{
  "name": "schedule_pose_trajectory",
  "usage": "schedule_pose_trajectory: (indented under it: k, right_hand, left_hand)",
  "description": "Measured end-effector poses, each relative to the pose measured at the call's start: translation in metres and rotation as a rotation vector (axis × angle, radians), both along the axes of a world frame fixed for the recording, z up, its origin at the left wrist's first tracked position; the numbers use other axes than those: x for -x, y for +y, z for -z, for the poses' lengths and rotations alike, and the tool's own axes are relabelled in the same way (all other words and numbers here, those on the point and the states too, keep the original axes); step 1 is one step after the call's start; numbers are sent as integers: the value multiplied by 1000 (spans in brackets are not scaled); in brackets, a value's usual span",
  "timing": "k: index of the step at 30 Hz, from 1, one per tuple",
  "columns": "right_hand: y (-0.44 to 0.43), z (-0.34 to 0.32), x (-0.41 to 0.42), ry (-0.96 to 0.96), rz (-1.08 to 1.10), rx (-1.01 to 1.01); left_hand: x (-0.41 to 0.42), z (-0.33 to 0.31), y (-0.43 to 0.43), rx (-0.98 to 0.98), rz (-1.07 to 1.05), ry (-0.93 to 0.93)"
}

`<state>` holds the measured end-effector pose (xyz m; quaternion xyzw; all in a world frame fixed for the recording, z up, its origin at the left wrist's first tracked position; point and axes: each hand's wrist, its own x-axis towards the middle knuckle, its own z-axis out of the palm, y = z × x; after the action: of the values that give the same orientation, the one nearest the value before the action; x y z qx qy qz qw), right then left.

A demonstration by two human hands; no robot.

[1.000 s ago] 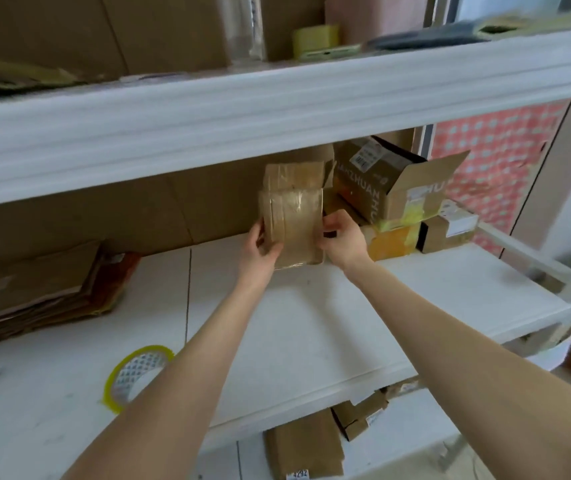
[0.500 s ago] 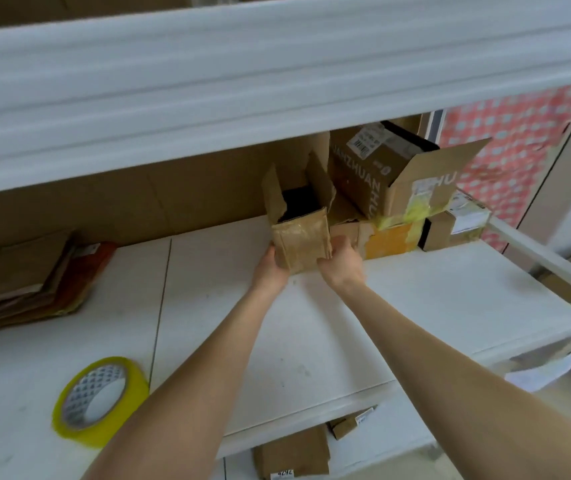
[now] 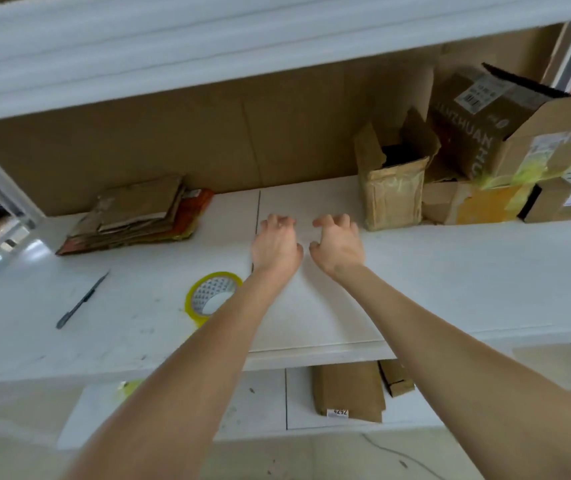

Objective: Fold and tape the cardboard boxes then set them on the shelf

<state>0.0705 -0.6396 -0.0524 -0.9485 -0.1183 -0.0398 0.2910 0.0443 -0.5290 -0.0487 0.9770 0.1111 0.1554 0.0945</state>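
On the white shelf (image 3: 450,271), at its back right, three used boxes crowd together: one large dark printed box (image 3: 478,133) tilted with a flap open, one orange-patched box (image 3: 484,206) beneath it, and one small brown box (image 3: 554,199) at the far right. One stack of flattened cardboard (image 3: 138,213) lies at the back left. The single taped cardboard box (image 3: 393,195) stands upright just left of the orange-patched box, its long axis vertical, its two top flaps open and pointing up, its taped face toward the camera. Both hands are empty and hold nothing: the left hand (image 3: 275,244) and right hand (image 3: 337,245) sit side by side over the shelf, near each other but apart, fingers loosely curled, the right one just left of the taped box. One yellow tape roll (image 3: 191,299) lies flat beside the left forearm, and one pen (image 3: 81,301) lies farther left.
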Motion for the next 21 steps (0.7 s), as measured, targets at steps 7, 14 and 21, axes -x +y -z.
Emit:
schedule_pose_trajectory:
  k: [7, 14, 21]
  right_hand:
    - [120, -3, 45, -99, -75, 69]
    - [258, 7, 96, -27, -138, 165]
    - [329, 13, 120, 39, -169, 211]
  left_hand:
    - [53, 0, 113, 73, -35, -69]
    - [105, 16, 248, 134, -29, 26]
    - [136, 33, 342, 48, -149, 51]
